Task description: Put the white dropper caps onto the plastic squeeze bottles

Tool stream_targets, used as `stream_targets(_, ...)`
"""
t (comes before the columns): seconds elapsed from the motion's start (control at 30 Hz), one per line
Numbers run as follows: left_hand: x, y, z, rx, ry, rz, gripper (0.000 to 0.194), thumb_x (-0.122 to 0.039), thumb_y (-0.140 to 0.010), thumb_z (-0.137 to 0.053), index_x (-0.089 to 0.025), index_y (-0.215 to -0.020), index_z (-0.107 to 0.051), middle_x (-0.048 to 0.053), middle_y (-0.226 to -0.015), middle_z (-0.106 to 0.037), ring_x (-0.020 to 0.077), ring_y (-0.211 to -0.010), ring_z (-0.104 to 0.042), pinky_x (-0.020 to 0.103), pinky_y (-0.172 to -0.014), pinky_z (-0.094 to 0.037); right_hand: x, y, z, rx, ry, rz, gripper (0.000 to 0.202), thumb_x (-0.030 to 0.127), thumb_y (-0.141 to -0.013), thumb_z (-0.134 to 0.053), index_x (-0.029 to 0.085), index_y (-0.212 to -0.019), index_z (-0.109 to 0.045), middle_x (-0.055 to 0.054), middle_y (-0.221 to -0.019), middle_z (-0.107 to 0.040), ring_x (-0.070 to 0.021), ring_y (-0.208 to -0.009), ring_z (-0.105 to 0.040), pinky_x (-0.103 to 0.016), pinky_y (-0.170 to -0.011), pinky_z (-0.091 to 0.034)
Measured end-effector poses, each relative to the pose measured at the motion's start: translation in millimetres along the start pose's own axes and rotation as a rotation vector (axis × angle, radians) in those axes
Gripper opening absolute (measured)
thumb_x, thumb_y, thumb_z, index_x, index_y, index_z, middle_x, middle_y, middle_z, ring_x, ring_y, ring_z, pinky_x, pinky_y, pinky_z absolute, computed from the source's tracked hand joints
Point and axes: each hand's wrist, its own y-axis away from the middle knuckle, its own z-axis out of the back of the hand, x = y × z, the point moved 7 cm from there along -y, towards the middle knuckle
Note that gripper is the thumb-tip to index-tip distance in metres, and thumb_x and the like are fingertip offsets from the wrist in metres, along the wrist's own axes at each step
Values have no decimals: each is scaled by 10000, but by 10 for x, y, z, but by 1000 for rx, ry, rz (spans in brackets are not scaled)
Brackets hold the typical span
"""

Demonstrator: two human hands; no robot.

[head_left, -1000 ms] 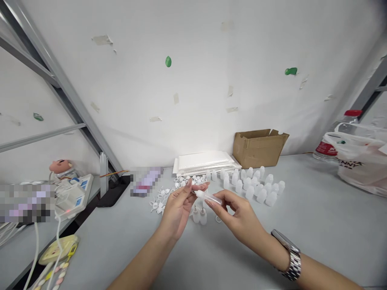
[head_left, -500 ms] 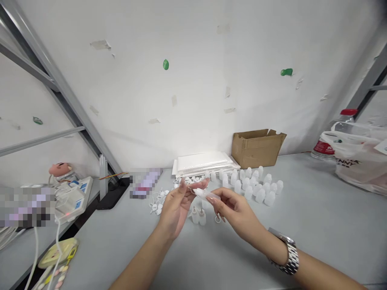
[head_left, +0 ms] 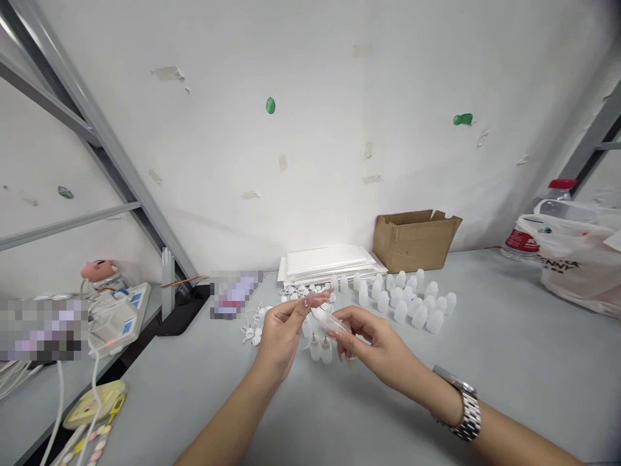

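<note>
My right hand (head_left: 371, 336) is wrapped round a small translucent squeeze bottle (head_left: 334, 325), tilted with its top towards the left. At that top, my left hand (head_left: 284, 333) pinches a white cap (head_left: 317, 313) between thumb and fingers; its fit on the bottle is partly hidden. Just below the hands stand two little bottles (head_left: 321, 349) with thin needle tips. Loose white caps with loops (head_left: 253, 331) lie left of and behind my left hand. Several frosted white bottles (head_left: 400, 310) stand to the right, beyond my right hand.
White padded envelopes (head_left: 330, 264) are stacked against the wall, beside an open cardboard box (head_left: 414, 243). On the right are a plastic bag (head_left: 577, 259) and a red-capped bottle (head_left: 521, 241). A power strip (head_left: 129, 317) with cables and a black stand base (head_left: 184, 314) occupy the left.
My left thumb has come down onto the cap at the bottle's top, and the fingers have closed in. My right hand still holds the bottle. The view has shifted slightly.
</note>
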Motion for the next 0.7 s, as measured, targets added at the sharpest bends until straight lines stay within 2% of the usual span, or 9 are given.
stream_targets(0.1, -99, -62, 59, 15, -3, -36, 359, -436, -732, -598, -148, -927, -685, 116, -1102, -642, 256, -1098, -533, 371, -973, -354, 55, -55, 148, -33, 125, 95, 215, 404, -810, -530, 224, -905, -600, -23, -847, -573, -151, -790, -534, -283, -705, -435)
stream_targets(0.13, -136, -97, 127, -11, -14, -63, 412, -472, -745, -563, -152, -985, -661, 117, -1143, -618, 253, -1097, -533, 374, -963, -361, 52, -81, 260, -105, 169, 111, 219, 415, -787, -555, 228, -881, -617, -30, -891, -551, -160, -826, -517, -288, -719, -430)
stream_targets(0.2, -187, -175, 375, -169, -128, -117, 428, -484, -757, -534, -165, -1025, -633, 108, -1140, -618, 240, -1048, -563, 364, -932, -378, -21, -132, 525, -287, 243, 70, 260, 453, -754, -576, 222, -861, -631, -14, -788, -501, -155, -736, -485, -295, -677, -419)
stream_targets(0.27, -191, -254, 636, -315, -392, -130, 415, -442, -738, -569, -173, -1053, -602, 97, -1101, -627, 222, -1003, -576, 337, -897, -391, -156, -194, 697, -350, 240, -1, 298, 482, -768, -538, 201, -832, -615, 27, -632, -429, -134, -600, -435, -277, -572, -383)
stream_targets(0.37, -139, -367, 892, -404, -1018, -99, 366, -408, -766, -509, -170, -1037, -571, 102, -1024, -605, 214, -879, -585, 339, -787, -430, -372, -291, 720, -268, 235, -59, 290, 474, -768, -534, 184, -764, -539, 59, -549, -413, -113, -518, -407, -254, -508, -338)
stream_targets(0.4, -90, -406, 918, -365, -1211, -81, 318, -383, -784, -472, -176, -1001, -576, 95, -989, -595, 206, -840, -582, 337, -759, -434, -438, -313, 686, -233, 261, -66, 274, 454, -763, -545, 186, -724, -504, 55, -553, -445, -114, -523, -425, -251, -513, -341)
stream_targets(0.47, 8, -451, 968, -312, -1312, -58, 235, -341, -773, -477, -187, -900, -601, 78, -913, -588, 205, -790, -571, 333, -724, -428, -555, -339, 592, -178, 343, -76, 265, 411, -759, -553, 193, -658, -442, 38, -577, -504, -121, -547, -460, -249, -525, -349)
stream_targets(0.6, 157, -480, 933, -190, -1348, -34, 148, -324, -737, -527, -211, -771, -617, 46, -802, -585, 198, -733, -558, 307, -683, -422, -687, -365, 425, -123, 551, -57, 257, 365, -752, -560, 188, -611, -439, 16, -626, -521, -131, -574, -465, -249, -530, -338)
stream_targets(0.7, 229, -483, 845, -90, -1355, -41, 122, -293, -720, -554, -229, -794, -628, 35, -820, -588, 196, -771, -564, 294, -692, -426, -717, -395, 351, -94, 616, -25, 242, 339, -740, -582, 177, -602, -466, 4, -663, -516, -132, -600, -461, -250, -549, -345)
